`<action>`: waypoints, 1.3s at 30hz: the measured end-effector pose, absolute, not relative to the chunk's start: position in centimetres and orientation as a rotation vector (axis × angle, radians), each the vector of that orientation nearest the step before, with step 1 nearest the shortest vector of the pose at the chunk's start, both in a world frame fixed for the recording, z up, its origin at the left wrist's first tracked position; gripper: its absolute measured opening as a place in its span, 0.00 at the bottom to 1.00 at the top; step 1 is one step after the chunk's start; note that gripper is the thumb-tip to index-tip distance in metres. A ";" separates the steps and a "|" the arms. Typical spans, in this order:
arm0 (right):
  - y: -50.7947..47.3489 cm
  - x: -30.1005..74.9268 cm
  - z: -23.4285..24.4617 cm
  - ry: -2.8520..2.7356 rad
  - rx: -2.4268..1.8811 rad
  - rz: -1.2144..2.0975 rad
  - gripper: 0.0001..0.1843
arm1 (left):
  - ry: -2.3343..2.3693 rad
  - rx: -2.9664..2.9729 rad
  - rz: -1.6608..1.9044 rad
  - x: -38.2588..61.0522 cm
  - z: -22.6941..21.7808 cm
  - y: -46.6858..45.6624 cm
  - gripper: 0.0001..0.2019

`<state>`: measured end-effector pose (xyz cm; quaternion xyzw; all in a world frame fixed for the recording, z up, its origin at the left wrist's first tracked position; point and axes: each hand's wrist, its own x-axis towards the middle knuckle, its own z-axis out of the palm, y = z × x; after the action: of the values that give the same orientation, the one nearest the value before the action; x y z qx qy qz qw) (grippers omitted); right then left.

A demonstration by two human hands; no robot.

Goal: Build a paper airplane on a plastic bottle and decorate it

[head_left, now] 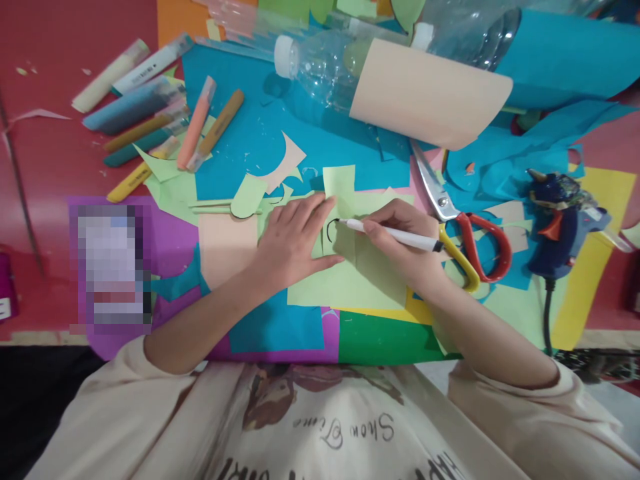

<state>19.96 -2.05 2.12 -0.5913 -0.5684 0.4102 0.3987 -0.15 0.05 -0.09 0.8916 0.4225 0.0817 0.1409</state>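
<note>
My left hand [293, 240] lies flat, fingers stretched out, pressing on a light green sheet of paper [350, 283] in the middle of the table. My right hand [400, 243] pinches a white pen [395, 233] whose black tip touches the green paper beside a curved black line [330, 230]. A peach paper piece [225, 247] lies just left of my left hand.
Scissors with red and yellow handles [465, 230] lie right of my right hand. A blue glue gun [560, 220] with a cord sits farther right. Several markers [150, 113] lie at back left. Plastic bottles wrapped in peach paper [430, 93] and blue paper [565, 57] lie at the back.
</note>
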 end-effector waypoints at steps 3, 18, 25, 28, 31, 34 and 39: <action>-2.1 20.0 2.1 -1.454 -1.492 1.026 0.11 | 1.223 2.579 0.250 -0.1 -0.1 0.1 0.39; -2.1 20.4 2.6 -1.446 -1.519 1.008 0.11 | 1.242 2.566 0.217 -0.1 0.0 0.0 0.40; -2.0 20.6 2.8 -1.448 -1.551 0.967 0.11 | 1.267 2.551 0.204 0.0 0.2 0.0 0.39; -2.0 20.6 2.9 -1.439 -1.563 0.963 0.11 | 1.263 2.563 0.197 0.1 0.2 0.0 0.40; -1.8 20.7 2.8 -1.412 -1.562 0.992 0.11 | 1.246 2.559 0.190 0.0 0.2 0.0 0.40; -1.7 20.9 2.7 -1.341 -1.518 1.031 0.11 | 1.243 2.540 0.199 0.0 0.2 0.0 0.40; -2.1 20.8 2.7 -1.455 -1.414 1.147 0.09 | 1.250 2.518 0.217 0.0 0.1 0.0 0.37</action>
<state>20.75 -2.11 2.68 -0.5577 -0.5736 0.4523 0.3943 0.04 0.02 0.13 0.8814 0.4377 0.0761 0.1604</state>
